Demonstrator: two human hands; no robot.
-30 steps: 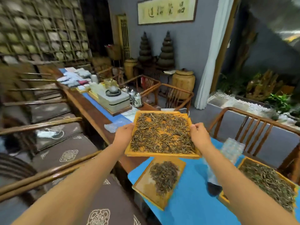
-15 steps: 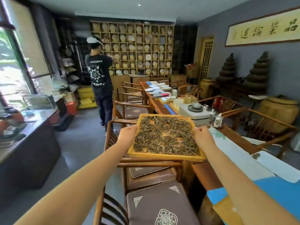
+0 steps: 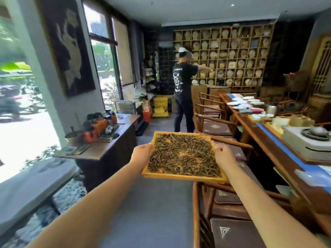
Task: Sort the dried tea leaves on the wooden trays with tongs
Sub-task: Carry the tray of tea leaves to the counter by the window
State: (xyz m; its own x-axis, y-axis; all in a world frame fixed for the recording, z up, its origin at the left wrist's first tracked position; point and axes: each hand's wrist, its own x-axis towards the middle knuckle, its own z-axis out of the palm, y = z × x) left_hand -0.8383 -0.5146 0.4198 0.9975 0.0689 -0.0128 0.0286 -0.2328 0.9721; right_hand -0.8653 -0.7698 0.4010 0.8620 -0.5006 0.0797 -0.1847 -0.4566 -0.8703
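I carry a square wooden tray [image 3: 180, 177] in mid-air in front of me, above the grey floor. Dried tea leaves [image 3: 182, 154] cover most of its bottom, thin and dark brown with paler strands. My left hand [image 3: 141, 156] grips the tray's left rim, thumb on top. My right hand [image 3: 223, 158] grips the right rim the same way. No tongs are in view.
A long wooden table [image 3: 279, 158] with tea ware and a blue runner stands at the right, with wooden chairs [image 3: 215, 126] along it. A dark desk [image 3: 107, 147] is at the left by the windows. A person [image 3: 184, 93] stands ahead at a wall of shelves.
I have turned left, away from the blue-covered table with the other trays, carrying the tray with both hands. The view now faces down the room toward the person at the shelves.
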